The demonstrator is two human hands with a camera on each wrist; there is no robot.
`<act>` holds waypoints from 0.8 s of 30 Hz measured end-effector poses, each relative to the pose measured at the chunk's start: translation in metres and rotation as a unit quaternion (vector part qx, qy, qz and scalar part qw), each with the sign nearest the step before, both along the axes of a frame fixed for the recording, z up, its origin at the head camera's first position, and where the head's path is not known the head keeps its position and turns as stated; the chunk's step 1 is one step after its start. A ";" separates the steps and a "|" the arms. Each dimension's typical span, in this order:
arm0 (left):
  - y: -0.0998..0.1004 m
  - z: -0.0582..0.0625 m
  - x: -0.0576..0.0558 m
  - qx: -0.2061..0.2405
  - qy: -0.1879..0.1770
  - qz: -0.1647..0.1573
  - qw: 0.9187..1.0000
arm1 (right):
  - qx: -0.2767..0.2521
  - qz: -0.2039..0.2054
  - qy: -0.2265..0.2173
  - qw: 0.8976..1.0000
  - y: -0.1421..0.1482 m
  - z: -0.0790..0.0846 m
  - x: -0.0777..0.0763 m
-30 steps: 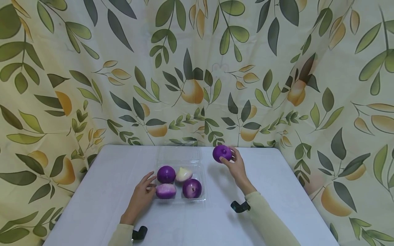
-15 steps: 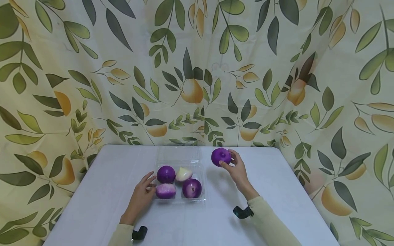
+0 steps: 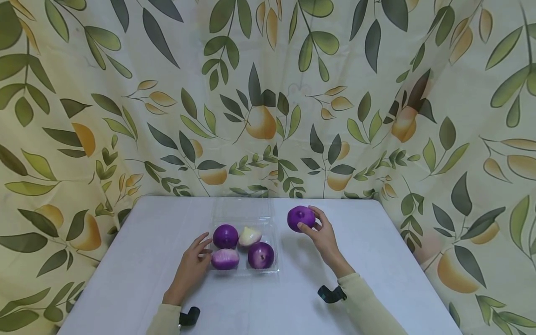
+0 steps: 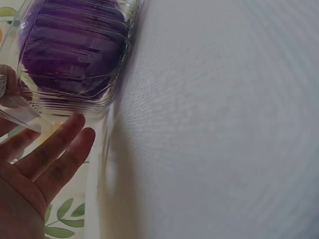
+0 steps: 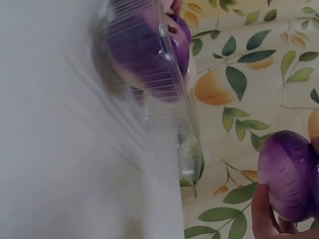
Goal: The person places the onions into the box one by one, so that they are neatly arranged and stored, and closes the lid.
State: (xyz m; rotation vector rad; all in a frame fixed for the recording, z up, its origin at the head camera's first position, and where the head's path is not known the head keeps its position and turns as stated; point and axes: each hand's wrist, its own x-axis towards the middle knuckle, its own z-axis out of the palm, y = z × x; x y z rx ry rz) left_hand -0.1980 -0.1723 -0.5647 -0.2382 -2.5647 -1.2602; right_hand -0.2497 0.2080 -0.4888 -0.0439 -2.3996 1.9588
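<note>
One leaf-and-fruit patterned curtain (image 3: 268, 153) backs a white bench (image 3: 255, 304). Clear plastic box (image 3: 244, 260) on bench, its lid (image 3: 242, 209) folded back toward curtain. Left hand (image 3: 190, 266): grip loose, fingers extended at box's left side; contact unclear. Right hand (image 3: 325, 238): grip curled round a purple onion (image 3: 299, 217), raised over the bench, right of the box and apart from it. Boxed onions (image 3: 261, 255): four, three purple, one mostly white.

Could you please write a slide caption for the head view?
Right fingers hold a round purple onion beside an open clear plastic box containing four purple and whitish onions, left fingers alongside.
</note>
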 end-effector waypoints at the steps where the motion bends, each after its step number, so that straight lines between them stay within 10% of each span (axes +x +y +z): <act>1: 0.000 0.000 0.000 -0.001 0.000 0.000 1.000 | 0.000 0.002 0.001 1.000 0.000 0.001 0.000; 24: 0.002 0.001 0.002 -0.004 -0.001 0.007 1.000 | -0.026 0.025 0.032 0.999 -0.016 0.016 0.002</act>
